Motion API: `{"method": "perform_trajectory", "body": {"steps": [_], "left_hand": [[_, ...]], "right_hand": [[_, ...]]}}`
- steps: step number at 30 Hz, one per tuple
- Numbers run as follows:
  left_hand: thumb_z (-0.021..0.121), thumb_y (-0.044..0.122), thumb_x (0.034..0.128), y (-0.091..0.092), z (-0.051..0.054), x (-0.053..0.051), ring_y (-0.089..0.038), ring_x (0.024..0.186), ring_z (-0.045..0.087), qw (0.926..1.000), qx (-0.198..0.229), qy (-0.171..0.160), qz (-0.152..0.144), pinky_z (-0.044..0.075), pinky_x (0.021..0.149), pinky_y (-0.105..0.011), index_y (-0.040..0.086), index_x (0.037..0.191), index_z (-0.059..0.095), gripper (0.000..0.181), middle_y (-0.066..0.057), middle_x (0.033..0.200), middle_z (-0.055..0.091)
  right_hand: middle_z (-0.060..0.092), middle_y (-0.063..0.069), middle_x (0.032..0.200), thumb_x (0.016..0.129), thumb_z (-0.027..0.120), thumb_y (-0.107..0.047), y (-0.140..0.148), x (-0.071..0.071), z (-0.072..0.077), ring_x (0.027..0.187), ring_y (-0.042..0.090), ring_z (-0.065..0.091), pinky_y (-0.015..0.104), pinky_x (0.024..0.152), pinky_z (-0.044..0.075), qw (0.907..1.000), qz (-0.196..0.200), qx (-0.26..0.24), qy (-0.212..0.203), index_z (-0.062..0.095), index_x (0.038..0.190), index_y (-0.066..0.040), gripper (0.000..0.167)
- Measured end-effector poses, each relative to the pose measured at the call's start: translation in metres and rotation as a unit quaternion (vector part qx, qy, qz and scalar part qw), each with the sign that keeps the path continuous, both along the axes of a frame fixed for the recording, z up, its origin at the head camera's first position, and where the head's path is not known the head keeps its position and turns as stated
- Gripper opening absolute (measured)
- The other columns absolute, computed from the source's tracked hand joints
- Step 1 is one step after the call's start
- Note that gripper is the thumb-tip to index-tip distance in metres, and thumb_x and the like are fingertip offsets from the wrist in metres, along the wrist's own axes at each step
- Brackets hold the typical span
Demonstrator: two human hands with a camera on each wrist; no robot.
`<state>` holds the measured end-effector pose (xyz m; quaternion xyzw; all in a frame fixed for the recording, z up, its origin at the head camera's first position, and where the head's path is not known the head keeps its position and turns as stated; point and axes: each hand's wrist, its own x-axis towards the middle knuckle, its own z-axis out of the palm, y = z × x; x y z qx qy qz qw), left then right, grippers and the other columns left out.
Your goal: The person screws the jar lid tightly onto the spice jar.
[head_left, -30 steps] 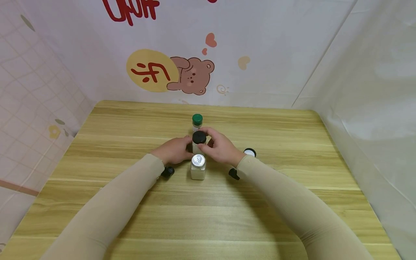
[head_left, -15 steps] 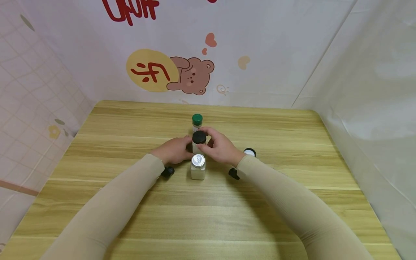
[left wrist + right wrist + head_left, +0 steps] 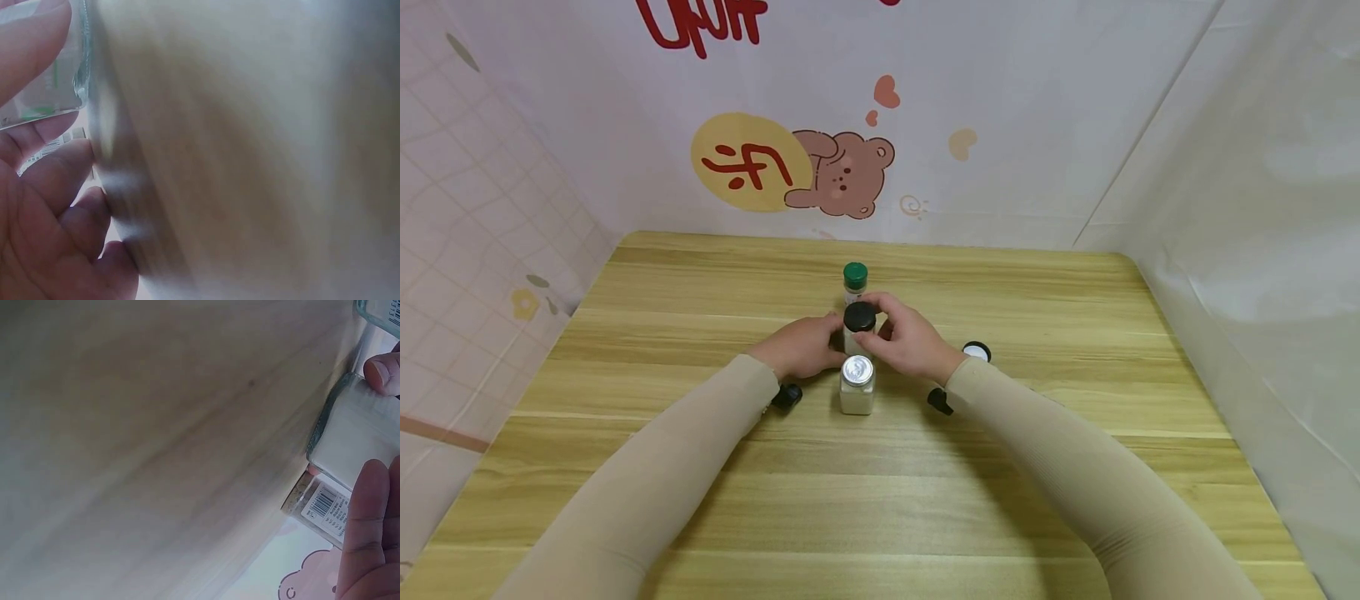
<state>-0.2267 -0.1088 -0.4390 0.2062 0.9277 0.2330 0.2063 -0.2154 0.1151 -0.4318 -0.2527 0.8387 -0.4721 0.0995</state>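
Note:
A square glass jar (image 3: pixel 852 342) of white contents stands upright with a black lid (image 3: pixel 860 317) on it. My left hand (image 3: pixel 807 347) holds its left side; in the left wrist view the thumb (image 3: pixel 31 56) lies across clear glass. From the right, my right hand (image 3: pixel 913 342) grips the same jar between thumb and fingers just under the lid. The white-filled jar (image 3: pixel 356 434) shows between that thumb and the fingers in the right wrist view. Directly in front stands another square jar (image 3: pixel 857 396) with a silver top.
Behind the held jar is a green-capped bottle (image 3: pixel 854 279) with a barcode label (image 3: pixel 326 506). A black lid (image 3: pixel 976 351) with a white inside lies right of the hands. Small black pieces lie beside the left wrist (image 3: pixel 787 397) and right forearm (image 3: pixel 939 401).

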Motion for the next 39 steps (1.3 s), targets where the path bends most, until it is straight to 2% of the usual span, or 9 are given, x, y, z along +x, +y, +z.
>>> {"method": "perform_trajectory", "body": {"steps": [6,15,23,30,34,39], "left_hand": [[0.073,0.040,0.0996,-0.0002,0.0005,-0.0008,-0.033,0.143,0.055,1.0000,-0.002,-0.004,0.000,0.041,0.122,-0.053,0.024,0.157,0.049,0.064,-0.012,0.153,0.059],[0.073,0.039,0.0992,0.0001,0.0004,-0.0012,-0.032,0.143,0.055,1.0000,-0.004,-0.005,0.000,0.041,0.121,-0.053,0.025,0.157,0.048,0.064,-0.011,0.152,0.059],[0.073,0.041,0.0996,0.0003,0.0004,-0.0005,-0.032,0.144,0.054,1.0000,-0.002,-0.006,0.002,0.040,0.122,-0.053,0.026,0.158,0.047,0.065,-0.010,0.153,0.059],[0.073,0.042,0.0992,0.0002,0.0005,0.0001,-0.032,0.144,0.054,1.0000,-0.002,-0.005,0.002,0.040,0.122,-0.054,0.026,0.159,0.046,0.067,-0.011,0.154,0.058],[0.073,0.041,0.0993,0.0004,0.0008,0.0004,-0.032,0.144,0.054,1.0000,-0.004,-0.005,0.003,0.040,0.122,-0.053,0.025,0.158,0.047,0.066,-0.011,0.153,0.058],[0.073,0.042,0.0994,0.0000,0.0004,0.0005,-0.032,0.144,0.054,1.0000,-0.005,-0.005,0.004,0.040,0.122,-0.053,0.025,0.157,0.047,0.065,-0.011,0.154,0.058]], "right_hand": [[0.070,0.006,0.094,0.102,0.070,-0.024,-0.0004,0.0019,0.0015,0.066,0.019,0.059,0.029,0.059,0.049,1.0000,-0.005,0.001,-0.003,0.054,0.144,-0.016,0.046],[0.071,0.006,0.102,0.101,0.071,-0.024,-0.0001,0.0016,0.0013,0.071,0.027,0.063,0.029,0.061,0.051,1.0000,-0.001,-0.003,-0.001,0.053,0.146,-0.016,0.049],[0.070,0.008,0.090,0.101,0.072,-0.027,-0.0005,0.0017,0.0022,0.068,0.019,0.061,0.028,0.060,0.051,0.9999,-0.006,0.008,-0.011,0.054,0.144,-0.017,0.048],[0.070,0.006,0.096,0.100,0.073,-0.027,-0.0004,0.0016,0.0028,0.071,0.024,0.062,0.027,0.062,0.051,0.9999,-0.005,0.004,-0.010,0.053,0.147,-0.017,0.051],[0.069,0.005,0.094,0.101,0.072,-0.024,-0.0001,0.0017,0.0023,0.068,0.021,0.059,0.027,0.060,0.050,1.0000,-0.001,-0.002,-0.007,0.054,0.147,-0.018,0.050],[0.070,0.006,0.096,0.101,0.072,-0.028,-0.0011,0.0020,0.0027,0.070,0.021,0.061,0.028,0.062,0.051,0.9999,-0.006,0.007,-0.013,0.055,0.144,-0.018,0.047]]}}
